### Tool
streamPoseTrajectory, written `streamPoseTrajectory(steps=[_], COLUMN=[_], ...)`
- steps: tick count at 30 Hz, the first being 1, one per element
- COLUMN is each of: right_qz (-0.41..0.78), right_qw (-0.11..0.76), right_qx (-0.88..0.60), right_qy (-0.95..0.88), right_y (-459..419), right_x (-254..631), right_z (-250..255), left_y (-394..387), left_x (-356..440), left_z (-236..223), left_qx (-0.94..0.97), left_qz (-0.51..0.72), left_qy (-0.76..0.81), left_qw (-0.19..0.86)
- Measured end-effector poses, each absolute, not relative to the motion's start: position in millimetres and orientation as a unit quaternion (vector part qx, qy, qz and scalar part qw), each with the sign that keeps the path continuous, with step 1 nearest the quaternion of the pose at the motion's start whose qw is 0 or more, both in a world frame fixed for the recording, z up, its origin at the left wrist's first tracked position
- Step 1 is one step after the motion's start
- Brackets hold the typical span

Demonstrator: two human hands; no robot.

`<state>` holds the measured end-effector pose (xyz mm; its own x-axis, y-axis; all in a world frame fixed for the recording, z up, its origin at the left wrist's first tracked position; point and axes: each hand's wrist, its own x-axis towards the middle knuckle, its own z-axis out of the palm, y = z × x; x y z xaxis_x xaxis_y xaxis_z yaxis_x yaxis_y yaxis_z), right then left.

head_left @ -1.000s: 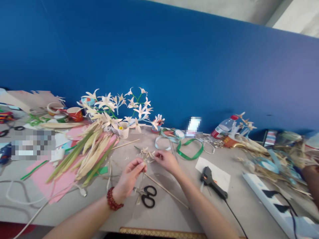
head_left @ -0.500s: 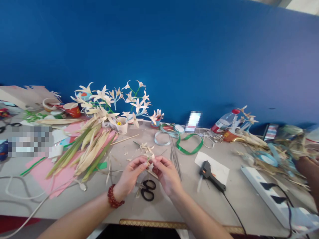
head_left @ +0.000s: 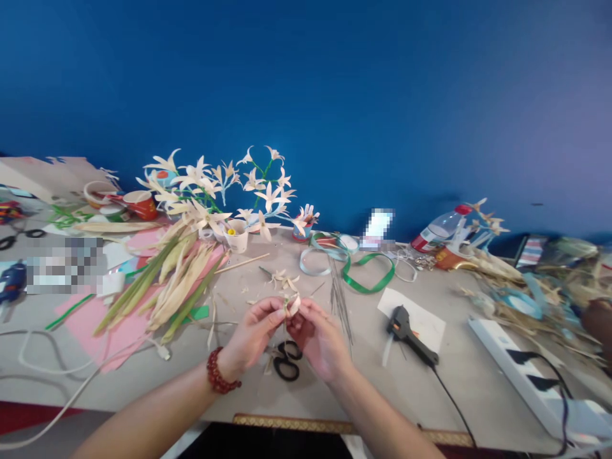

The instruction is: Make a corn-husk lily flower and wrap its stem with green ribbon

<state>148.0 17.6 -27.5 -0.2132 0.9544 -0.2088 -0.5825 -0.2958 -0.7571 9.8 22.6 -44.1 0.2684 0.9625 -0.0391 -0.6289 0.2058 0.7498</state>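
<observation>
My left hand (head_left: 253, 335) and my right hand (head_left: 318, 338) meet above the table's front middle, fingertips pinched together on a small pale straw flower piece (head_left: 292, 305) on a thin stem. A red bead bracelet (head_left: 220, 379) circles my left wrist. Black scissors (head_left: 285, 360) lie on the table just under my hands. A few loose pale flower pieces (head_left: 282, 278) lie just beyond my fingers.
A bunch of pale handmade flowers (head_left: 224, 191) stands in a cup at the back left, long dried leaves (head_left: 174, 284) on pink paper beside it. Green ribbon (head_left: 368, 274), a black glue gun (head_left: 411, 335), a plastic bottle (head_left: 440, 229) and a white power strip (head_left: 526, 382) lie to the right.
My right hand came back from the loose flower pieces and joined my left hand. Both now pinch the small flower piece, held slightly nearer to me.
</observation>
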Motion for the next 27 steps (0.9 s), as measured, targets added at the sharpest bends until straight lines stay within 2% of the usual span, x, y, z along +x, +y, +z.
streamPoseTrajectory(steps=[6,14,22,27], right_qz=[0.704,0.628,0.503,0.444], right_qw=[0.493,0.497,0.567,0.563], right_qx=[-0.327,-0.315,-0.359,-0.372], right_qy=[-0.393,-0.51,-0.544,-0.59], right_y=[17,21,23,21], right_x=[164,171,177,172], right_z=[-25,-30,-31,-25], left_y=[22,22,20,19], left_x=[5,3,5,5], left_z=[-35,-35,-35,-40], left_qx=[0.308,0.264,0.35,0.403], left_qz=[0.479,0.448,0.493,0.527], left_qy=[0.197,0.22,0.282,0.323], left_qw=[0.798,0.826,0.745,0.675])
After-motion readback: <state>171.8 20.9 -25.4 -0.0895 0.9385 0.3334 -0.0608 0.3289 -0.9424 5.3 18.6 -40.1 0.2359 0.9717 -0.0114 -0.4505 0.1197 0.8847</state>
